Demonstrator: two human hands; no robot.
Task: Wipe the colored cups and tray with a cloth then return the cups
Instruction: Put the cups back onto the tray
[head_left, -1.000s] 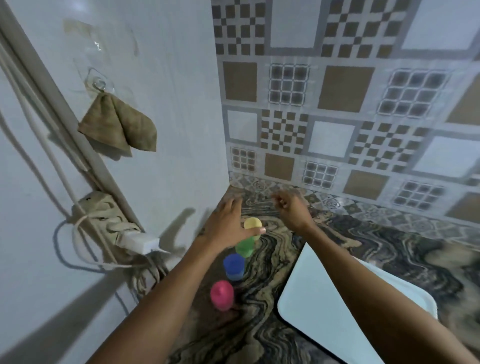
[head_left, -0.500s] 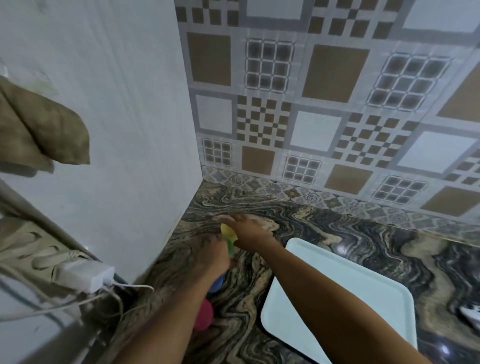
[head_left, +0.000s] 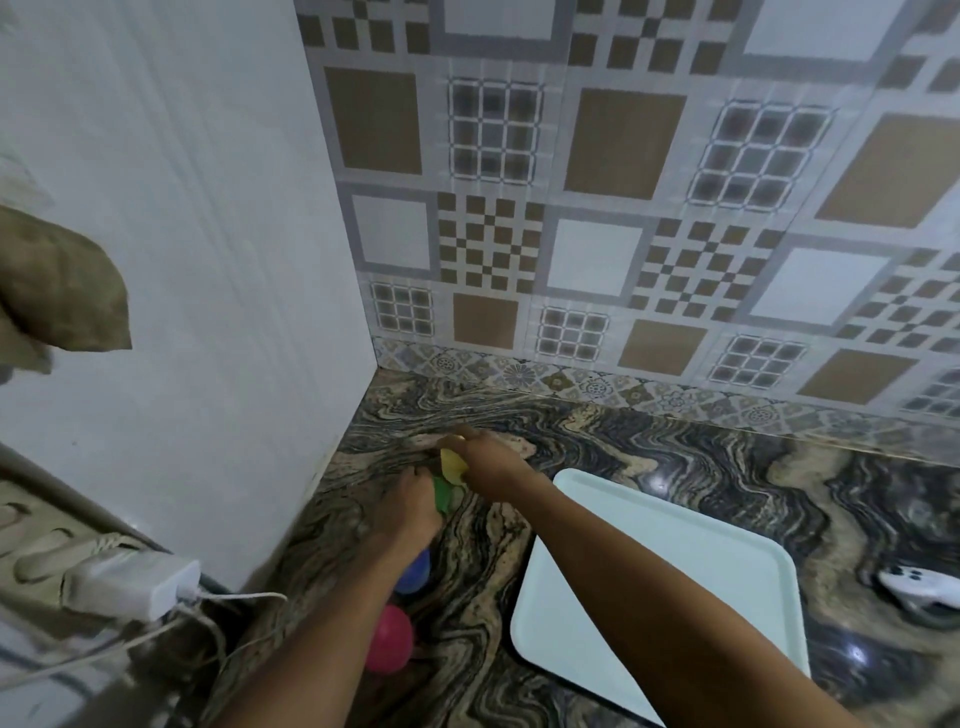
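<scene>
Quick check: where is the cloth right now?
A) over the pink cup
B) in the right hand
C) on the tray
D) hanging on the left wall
D: the brown cloth hangs on the left wall; the right hand grips the yellow cup, the left hand is at the green cup.

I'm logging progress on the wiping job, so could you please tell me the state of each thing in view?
yellow cup: gripped by right hand
green cup: gripped by left hand
blue cup: free on counter
pink cup: free on counter
tray: flat on counter, bare
cloth: hanging on wall, untouched
charger: plugged into power strip
</scene>
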